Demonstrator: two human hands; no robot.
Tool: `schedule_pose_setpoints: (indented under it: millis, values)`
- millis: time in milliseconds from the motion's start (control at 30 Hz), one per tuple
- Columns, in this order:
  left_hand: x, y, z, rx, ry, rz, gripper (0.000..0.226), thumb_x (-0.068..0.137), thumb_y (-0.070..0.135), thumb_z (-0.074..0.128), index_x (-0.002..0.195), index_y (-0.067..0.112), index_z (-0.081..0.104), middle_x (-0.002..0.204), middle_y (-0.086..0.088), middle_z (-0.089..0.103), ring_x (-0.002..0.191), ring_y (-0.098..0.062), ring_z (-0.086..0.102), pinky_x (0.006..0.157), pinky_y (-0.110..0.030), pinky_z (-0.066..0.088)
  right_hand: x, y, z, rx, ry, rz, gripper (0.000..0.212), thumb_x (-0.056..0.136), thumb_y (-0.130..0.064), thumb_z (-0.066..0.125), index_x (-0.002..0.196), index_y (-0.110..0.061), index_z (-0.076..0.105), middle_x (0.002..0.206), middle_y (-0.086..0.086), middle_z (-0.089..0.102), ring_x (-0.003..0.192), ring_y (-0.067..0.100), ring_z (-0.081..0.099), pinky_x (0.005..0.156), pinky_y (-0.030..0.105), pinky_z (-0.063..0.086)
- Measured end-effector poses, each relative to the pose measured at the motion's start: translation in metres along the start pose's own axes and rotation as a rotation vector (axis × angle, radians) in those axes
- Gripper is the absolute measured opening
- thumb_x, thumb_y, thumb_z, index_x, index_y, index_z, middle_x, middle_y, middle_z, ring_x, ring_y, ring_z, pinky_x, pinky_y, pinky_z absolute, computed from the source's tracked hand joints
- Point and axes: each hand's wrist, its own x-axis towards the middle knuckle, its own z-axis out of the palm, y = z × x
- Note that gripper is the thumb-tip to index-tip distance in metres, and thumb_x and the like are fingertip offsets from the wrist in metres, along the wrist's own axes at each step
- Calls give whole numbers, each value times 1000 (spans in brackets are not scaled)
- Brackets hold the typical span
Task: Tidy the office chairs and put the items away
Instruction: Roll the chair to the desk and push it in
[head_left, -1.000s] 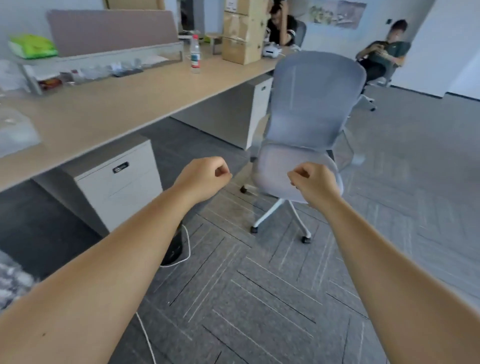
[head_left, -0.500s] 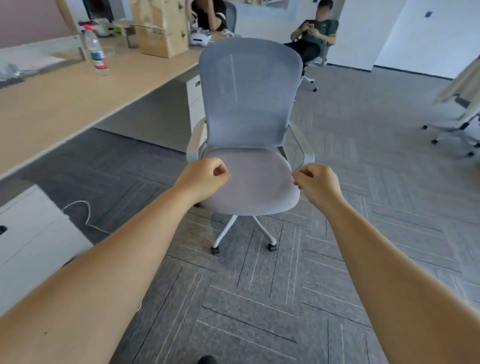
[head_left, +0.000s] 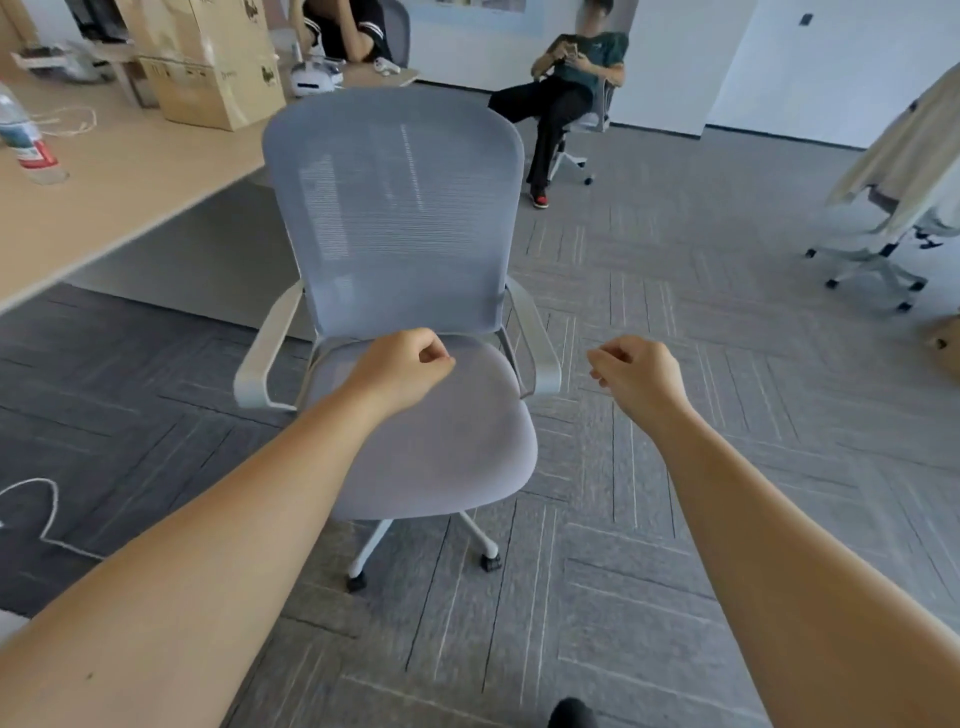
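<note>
A grey mesh-backed office chair with white armrests and a wheeled base stands on the carpet facing me, just right of the long wooden desk. My left hand is a closed fist held over the chair's seat, holding nothing. My right hand is also a closed fist, in the air to the right of the chair's right armrest, apart from it. A water bottle stands on the desk at the far left.
Cardboard boxes sit on the desk behind the chair. Two seated people are at the back. A second wheeled chair draped with beige cloth stands at the right. A white cable lies on the floor at the left.
The view has turned right and come closer, so the chair looms larger and shifts left. My fists stay closed; the right one now sits beside the armrest instead of over the seat.
</note>
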Motion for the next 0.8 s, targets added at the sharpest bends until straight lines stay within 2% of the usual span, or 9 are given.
schedule_pose_setpoints:
  millis: [33,100,233,367,467,567,633,733,800]
  values:
    - [15,7,12,-4,14,-16,11,86,21,51,86,14,61,88,1,60,82,-17,52,60,-18,36,21,8,-7,-1,-14,-6,24,85,-19,51,92,-1,64,98,20,70,78,22,56,73,36,50]
    - [43,19,37,-19,30,-51,10,86,21,52,85,15,60,87,1,59,84,-19,52,61,-24,37,58,23,-19,1,-45,-16,23,86,-20,50,92,-3,64,98,19,70,78,21,55,63,30,47]
    - [99,38,95,-61,7,-149,8,86,22,53,84,15,57,88,-2,59,89,-24,55,72,-26,35,127,61,-35,12,-120,10,19,87,-19,50,88,-6,63,100,21,69,71,19,52,55,25,38]
    - [142,41,143,-97,-42,-269,8,87,23,52,86,15,53,92,-3,56,84,-21,51,69,-25,35,184,97,-25,34,-193,60,17,88,-19,50,85,-8,62,99,19,70,77,21,55,56,25,39]
    - [179,29,175,-129,-76,-360,10,87,24,52,89,15,52,106,-8,62,84,-20,49,61,-27,35,222,118,-6,70,-253,92,15,88,-19,51,77,-12,59,85,12,65,76,21,54,54,23,39]
    - [220,15,202,-177,-91,-434,24,87,26,52,105,10,53,123,-10,59,92,-21,50,75,-28,37,259,133,16,89,-288,121,20,87,-17,51,67,-17,54,80,7,60,75,21,53,55,26,39]
    - [250,7,218,-205,-110,-484,36,88,27,51,119,8,49,129,-9,53,108,-25,52,86,-31,40,283,141,30,87,-304,137,16,87,-17,51,72,-13,56,81,9,60,76,21,53,63,29,41]
    - [294,-9,244,-268,-131,-546,38,89,29,51,121,10,44,114,-8,48,113,-25,49,87,-30,36,322,155,50,76,-323,160,17,87,-19,52,71,-16,56,81,8,61,76,21,53,69,32,43]
    - [316,-18,260,-315,-131,-612,51,88,31,52,131,6,37,117,-9,47,119,-27,47,88,-29,35,343,163,63,70,-335,185,22,87,-20,52,65,-20,54,79,5,61,76,21,54,70,33,44]
